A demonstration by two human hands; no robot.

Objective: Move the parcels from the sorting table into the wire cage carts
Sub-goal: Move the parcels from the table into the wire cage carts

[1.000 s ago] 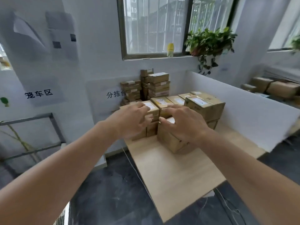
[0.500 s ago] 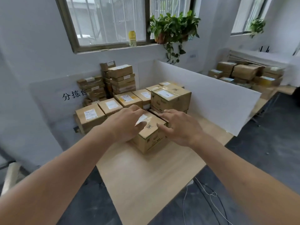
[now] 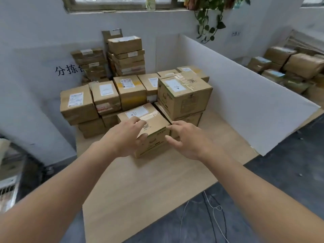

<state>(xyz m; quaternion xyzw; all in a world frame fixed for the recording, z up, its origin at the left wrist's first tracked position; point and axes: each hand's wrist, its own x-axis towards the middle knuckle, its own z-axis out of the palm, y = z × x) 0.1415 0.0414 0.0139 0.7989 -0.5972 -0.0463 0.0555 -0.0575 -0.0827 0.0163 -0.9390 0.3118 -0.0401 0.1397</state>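
Nearest the front edge of the sorting table (image 3: 149, 190), small front parcel (image 3: 154, 128) sits alone ahead of the stacked parcels (image 3: 105, 95) crowding the back, tall box (image 3: 182, 92) just beside on the right. Left hand (image 3: 122, 139) over the parcel's near-left corner, fingers curled onto top and front face, gripping; right hand (image 3: 189, 139) at the right side, fingers spread and loosely bent, touching the edge, not yet closed. Probably bracing both sides for a lift; no cage cart identifiable.
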